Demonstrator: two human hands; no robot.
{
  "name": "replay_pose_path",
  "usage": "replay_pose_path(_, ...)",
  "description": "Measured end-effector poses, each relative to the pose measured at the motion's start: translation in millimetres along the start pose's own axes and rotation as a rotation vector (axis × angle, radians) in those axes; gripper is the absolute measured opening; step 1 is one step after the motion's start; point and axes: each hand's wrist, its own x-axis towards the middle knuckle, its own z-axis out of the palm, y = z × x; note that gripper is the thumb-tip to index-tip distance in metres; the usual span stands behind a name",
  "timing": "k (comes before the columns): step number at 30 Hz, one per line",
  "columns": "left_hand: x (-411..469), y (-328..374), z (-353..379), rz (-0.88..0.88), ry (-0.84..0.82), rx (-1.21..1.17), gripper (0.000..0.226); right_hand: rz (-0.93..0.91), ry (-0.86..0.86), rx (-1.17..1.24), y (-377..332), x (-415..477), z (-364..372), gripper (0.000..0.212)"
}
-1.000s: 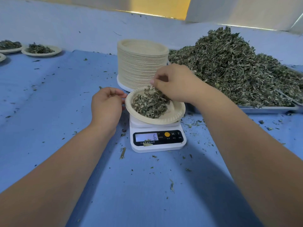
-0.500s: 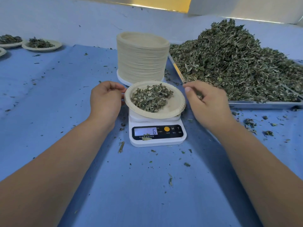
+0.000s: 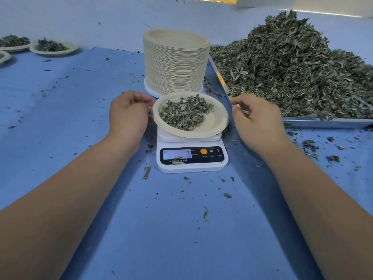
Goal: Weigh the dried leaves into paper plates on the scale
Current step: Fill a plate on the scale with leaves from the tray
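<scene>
Papery round plate [image 3: 217, 122]; crinkled dried leaves [image 3: 184, 114]; scale [image 3: 191, 158]

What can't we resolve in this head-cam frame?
- Scale display: the digit looks like 7; the small print beside it is too small, and a leaf scrap lies on the panel's lower edge.
- Right hand: curled, so any leaves inside are hidden by the fingers.
- Left hand: at the paper plate rim; contact unclear.
- Filled plates far left: count cut by the frame edge.
- Leaf pile and tray: cut by the right edge.
</scene>
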Motion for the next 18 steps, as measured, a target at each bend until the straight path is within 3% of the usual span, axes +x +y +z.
replay_pose_path(4, 0.5, 0.4, -0.2, -0.001, -0.008, 0.004, 0.032, 0.031, -0.053, -0.033, 0.0, -0.7, -0.3, 0.026)
replay_pose_path(9, -0.2, 4.3, -0.4, -0.029, -0.025, -0.045, 0.027, -0.052, 0.058, 0.058, -8.3, -3.2, -4.0, 0.025)
replay_pose_path(12, 3.5, 7.8, 0.0, -0.074, -0.113, -0.052, 0.023, -0.102, -0.016, 0.026, -15.7, -4.8, -3.2, 0.031)
replay_pose_path(14, 2.6, 7.4, 1.1, -0.102, -0.19, -0.033, 0.032, -0.117, -0.063, -0.013, -17.2, -5.7, -0.8, 0.036)
replay_pose_path(18, -1.7, 6.0, 3.4, -0.103, -0.265, 0.134, 0.039, -0.087, -0.099, -0.066, -18.3, -7.3, 2.0, 0.031)
